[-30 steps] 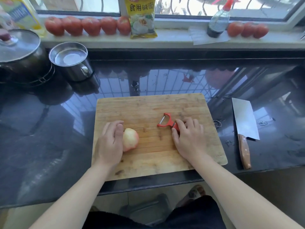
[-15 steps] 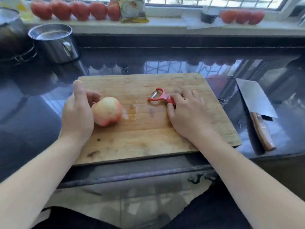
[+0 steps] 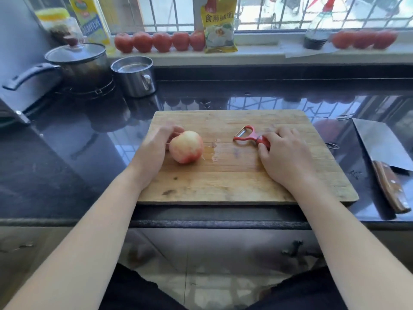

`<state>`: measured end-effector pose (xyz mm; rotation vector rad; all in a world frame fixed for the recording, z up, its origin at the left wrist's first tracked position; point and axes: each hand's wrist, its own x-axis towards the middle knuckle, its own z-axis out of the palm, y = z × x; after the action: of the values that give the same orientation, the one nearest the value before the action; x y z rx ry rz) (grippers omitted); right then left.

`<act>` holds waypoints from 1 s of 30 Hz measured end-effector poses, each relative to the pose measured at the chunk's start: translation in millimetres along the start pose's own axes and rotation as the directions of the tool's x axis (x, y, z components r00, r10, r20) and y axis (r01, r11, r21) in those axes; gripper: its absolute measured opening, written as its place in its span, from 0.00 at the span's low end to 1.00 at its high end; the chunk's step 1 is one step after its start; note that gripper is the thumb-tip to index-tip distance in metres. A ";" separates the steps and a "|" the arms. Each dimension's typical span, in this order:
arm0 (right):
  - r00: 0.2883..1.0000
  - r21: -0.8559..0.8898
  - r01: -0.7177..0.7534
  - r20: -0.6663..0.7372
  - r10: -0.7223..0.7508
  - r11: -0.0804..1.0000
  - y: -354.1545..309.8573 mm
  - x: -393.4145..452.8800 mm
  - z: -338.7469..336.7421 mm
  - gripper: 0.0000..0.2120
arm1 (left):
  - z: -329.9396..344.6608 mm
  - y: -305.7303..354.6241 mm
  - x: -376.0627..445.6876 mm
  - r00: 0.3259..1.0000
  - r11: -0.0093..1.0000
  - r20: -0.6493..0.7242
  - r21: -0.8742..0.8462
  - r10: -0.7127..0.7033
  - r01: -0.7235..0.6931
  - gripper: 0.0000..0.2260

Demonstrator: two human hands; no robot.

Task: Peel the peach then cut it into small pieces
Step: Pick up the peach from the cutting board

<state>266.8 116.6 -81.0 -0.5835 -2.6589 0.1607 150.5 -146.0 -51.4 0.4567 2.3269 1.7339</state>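
Left hand (image 3: 154, 148) cups peach (image 3: 186, 147); right hand (image 3: 285, 155) grips peeler (image 3: 250, 138).

Cutting board (image 3: 234, 182): pale wood, matt, scored with fine knife lines, a few dark stains and a small wet patch beside the peach (image 3: 186, 147), whose skin looks soft and matt. Peeler (image 3: 248, 137): red plastic body, thin bright metal blade. Cleaver (image 3: 380, 142): dull grey metal blade, brown wooden handle with rivets. Countertop (image 3: 67, 157): dark stone, polished, glossy, mirrors the window bars. Mug (image 3: 134, 76): shiny steel. Pot (image 3: 78, 63): glass lid, dark metal. Packet (image 3: 219, 23) on the sill: glossy plastic.
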 end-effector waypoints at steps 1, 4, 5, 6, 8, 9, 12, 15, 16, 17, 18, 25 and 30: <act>1.000 0.006 0.001 0.000 -0.001 1.000 0.0 -0.1 -0.9 0.16 | 0.0 2.4 -4.7 1.000 0.999 0.022 0.033 0.009 -0.010 0.19; 1.000 0.012 -0.001 0.008 0.001 1.000 0.7 -0.3 -2.5 0.16 | 3.0 -6.1 -13.0 0.998 0.952 0.056 0.302 0.039 -0.055 0.19; 1.000 0.012 -0.002 0.008 0.002 1.000 0.4 0.1 -2.9 0.16 | 4.1 -9.9 -15.4 0.997 0.907 0.059 0.414 0.052 -0.072 0.23; 1.000 0.015 -0.003 0.009 0.003 1.000 -0.1 0.5 -2.8 0.16 | 5.1 -13.1 -16.5 0.997 0.885 0.044 0.460 0.060 -0.073 0.26; 1.000 0.029 -0.004 0.004 0.004 1.000 -1.8 0.9 -2.5 0.17 | 6.6 -13.8 -20.8 0.998 0.912 0.029 0.406 0.052 -0.060 0.23; 1.000 0.042 -0.007 -0.004 0.008 0.999 -2.3 1.1 -2.7 0.17 | 7.5 -11.0 -25.0 0.997 0.923 0.052 0.377 0.063 -0.078 0.21; 1.000 0.086 -0.019 -0.022 0.021 0.996 -0.5 0.8 -3.0 0.17 | 11.8 -6.9 -37.1 0.980 0.921 0.142 0.345 0.138 -0.180 0.26; 1.000 0.095 -0.021 -0.014 0.022 0.995 -0.4 0.9 -2.2 0.17 | 14.7 -8.7 -41.1 0.976 0.946 0.143 0.256 0.167 -0.199 0.29; 0.999 0.114 -0.014 -0.037 0.019 0.993 -1.3 0.4 -2.6 0.16 | 14.4 -7.8 -40.7 0.976 0.954 0.131 0.222 0.176 -0.202 0.29; 0.996 0.144 0.007 -0.089 0.006 0.990 -3.1 0.1 -5.0 0.15 | 14.1 -6.4 -39.3 0.974 0.957 0.119 0.197 0.192 -0.212 0.29; 0.988 0.194 0.045 -0.155 -0.014 0.980 -5.9 1.3 -9.9 0.13 | 14.2 -3.2 -36.4 0.971 0.957 0.106 0.174 0.215 -0.231 0.30; 0.951 0.638 0.307 -0.189 -0.243 0.706 -53.5 50.6 -43.0 0.08 | 37.8 25.0 34.5 0.906 0.890 0.083 0.171 0.416 -0.424 0.33; 0.925 0.641 0.374 -0.309 -0.221 0.670 -55.6 55.4 7.2 0.11 | 72.6 3.4 47.2 0.887 0.872 0.027 0.173 0.461 -0.458 0.34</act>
<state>197.0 89.6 -56.1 0.0943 -2.1989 0.9014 131.7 -63.0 -68.1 1.1154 2.5421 1.7137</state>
